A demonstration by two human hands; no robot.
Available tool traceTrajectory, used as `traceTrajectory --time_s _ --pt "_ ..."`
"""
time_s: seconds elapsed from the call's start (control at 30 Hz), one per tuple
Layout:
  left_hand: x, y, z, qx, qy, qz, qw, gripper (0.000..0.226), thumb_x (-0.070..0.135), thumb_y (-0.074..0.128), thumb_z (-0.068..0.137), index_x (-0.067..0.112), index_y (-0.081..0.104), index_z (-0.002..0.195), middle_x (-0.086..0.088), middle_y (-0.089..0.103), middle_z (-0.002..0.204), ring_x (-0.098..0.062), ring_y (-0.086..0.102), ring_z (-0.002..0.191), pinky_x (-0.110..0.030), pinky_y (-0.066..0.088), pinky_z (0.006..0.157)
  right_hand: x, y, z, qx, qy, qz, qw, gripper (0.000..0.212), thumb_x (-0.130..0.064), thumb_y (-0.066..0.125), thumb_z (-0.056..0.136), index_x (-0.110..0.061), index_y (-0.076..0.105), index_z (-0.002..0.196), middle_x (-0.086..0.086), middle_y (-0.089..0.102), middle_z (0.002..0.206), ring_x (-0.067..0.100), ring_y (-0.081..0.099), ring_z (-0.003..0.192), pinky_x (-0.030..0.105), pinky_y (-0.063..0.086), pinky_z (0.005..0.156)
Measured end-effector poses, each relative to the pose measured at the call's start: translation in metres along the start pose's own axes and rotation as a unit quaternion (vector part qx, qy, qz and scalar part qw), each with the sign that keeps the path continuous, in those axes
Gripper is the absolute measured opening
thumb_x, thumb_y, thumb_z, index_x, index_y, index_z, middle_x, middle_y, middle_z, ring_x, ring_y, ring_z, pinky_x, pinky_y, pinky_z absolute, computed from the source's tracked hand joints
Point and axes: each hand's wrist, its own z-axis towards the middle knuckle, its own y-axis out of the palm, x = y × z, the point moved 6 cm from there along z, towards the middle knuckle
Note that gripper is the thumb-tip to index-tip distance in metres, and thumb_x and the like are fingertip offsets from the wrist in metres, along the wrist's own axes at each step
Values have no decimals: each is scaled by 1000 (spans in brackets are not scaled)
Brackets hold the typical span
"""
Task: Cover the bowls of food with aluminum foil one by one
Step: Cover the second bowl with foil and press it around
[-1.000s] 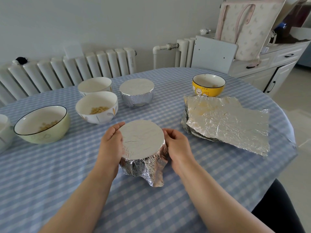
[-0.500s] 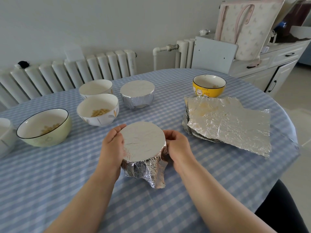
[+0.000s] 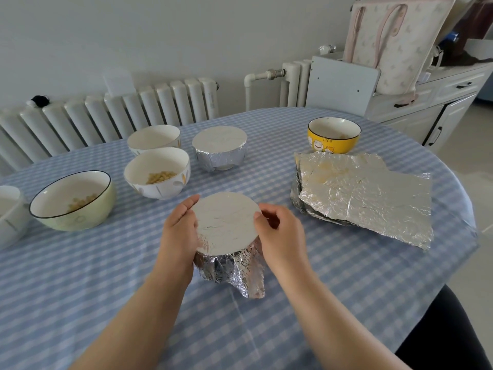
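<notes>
At the near centre of the bench [image 3: 346, 276], our left hand [image 3: 178, 231] lies flat against the nine o'clock side of the foil-wrapped bowl [image 3: 226, 225], fingers straight and pressed to the foil along its rim. Our right hand [image 3: 282, 236] sits at the three o'clock side, its fingers curled and pinching the foil at the rim's edge. The foil is stretched smooth over the top of this bowl and crumpled down its wall, with one loose flap hanging toward six o'clock and touching the checked cloth.

From this bowl, at eleven o'clock stands a white bowl with corn [image 3: 157, 173], uncovered. Just behind that one is a second white bowl [image 3: 154, 140]; we cannot tell what it holds. At twelve o'clock, well apart from our hands, sits another covered bowl [image 3: 219, 148], its foil already tucked round the sides. At nine to ten o'clock is a green bowl [image 3: 73, 200] with a dark rim and some corn inside, and a white bowl at the frame edge [image 3: 10, 214] is only partly seen. At two o'clock a stack of foil sheets [image 3: 365, 196] lies flat, and a yellow bowl [image 3: 333, 134] stands just beyond it.
</notes>
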Motion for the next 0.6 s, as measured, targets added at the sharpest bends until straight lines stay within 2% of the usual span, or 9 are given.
traceTrajectory --time_s 0.1,0.17,0.23,0.33,0.43,0.5,0.53,0.57,0.6 --pt "-3 1 -8 27 9 -31 999 48 1 33 94 28 67 115 4 56 74 -13 50 65 -26 42 60 -1 0 10 -25 5 13 1000 23 -21 57 96 -18 68 115 -8 68 109 5 60 100 20 44 84" --pt "-6 4 -14 44 9 -63 997 46 1 32 96 25 65 118 2 65 90 -14 57 76 -28 47 66 -5 0 16 -41 -9 14 999 24 -19 55 97 -16 69 116 -8 66 98 4 59 92 19 42 80" --pt "-8 5 -18 57 0 -93 994 44 1 32 96 23 64 117 3 66 91 -10 60 74 -27 47 65 -5 -1 19 -46 -20 10 999 25 -19 54 97 -16 69 118 -8 67 97 3 58 89 16 41 75" --pt "-6 3 -15 58 -19 -103 993 34 4 38 97 21 67 108 7 67 79 -4 63 62 -22 49 55 -2 -1 19 -49 -32 11 998 26 -20 54 98 -17 68 120 -7 68 100 -2 56 82 12 39 71" --pt "4 -9 1 55 9 5 998 32 2 40 95 16 68 102 0 66 77 -11 59 62 -20 44 51 0 0 19 -49 -38 15 998 26 -21 54 98 -17 68 120 -8 66 97 -4 52 77 14 39 71" --pt "16 -16 13 37 106 145 983 39 -2 37 91 17 60 114 -12 64 108 -18 57 68 -26 46 60 1 1 19 -50 -34 18 998 26 -21 54 98 -17 68 119 -5 69 105 3 59 89 19 43 78" --pt "21 -15 16 14 153 198 968 45 -4 36 89 23 56 120 -9 58 126 -23 61 76 -31 50 66 1 1 19 -49 -32 18 998 25 -22 54 98 -18 68 119 -5 70 108 6 61 94 20 45 81" --pt "23 -13 16 -14 181 222 958 51 -5 35 89 28 55 123 0 55 133 -26 62 80 -32 52 67 1 1 19 -50 -31 17 998 25 -22 54 98 -19 68 119 -5 70 108 6 62 94 20 46 81" --pt "23 -8 14 -49 181 210 959 54 -8 34 90 30 56 122 7 57 130 -24 60 74 -28 50 60 1 1 20 -51 -32 14 998 25 -22 54 98 -19 68 119 -7 69 105 3 60 89 18 45 77"
